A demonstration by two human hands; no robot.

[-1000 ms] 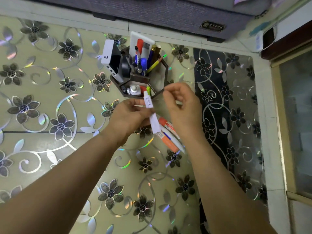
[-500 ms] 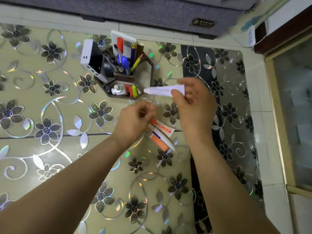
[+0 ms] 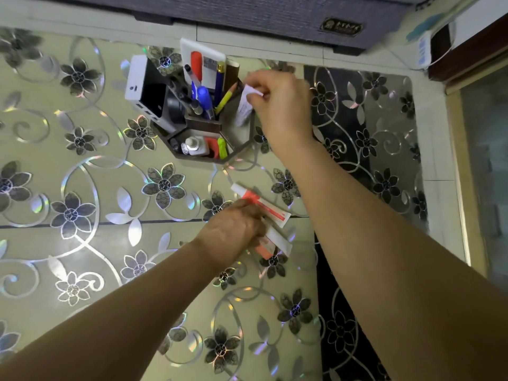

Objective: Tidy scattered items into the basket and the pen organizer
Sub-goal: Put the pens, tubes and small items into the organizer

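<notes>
small white tube (image 3: 245, 107), printed label, nose-down

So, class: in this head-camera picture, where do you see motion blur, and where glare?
Head view: the right hand and the white tube it holds over the pen organizer are smeared by motion; the left hand on the tubes is sharper; rainbow glare glints off the floral mat.

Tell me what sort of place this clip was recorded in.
Probably a room at home, on the floor: a glossy floral-patterned floor covering, pale floor tiles beside a grey upholstered furniture base, and a dark hexagonal pen organizer being filled.
</notes>
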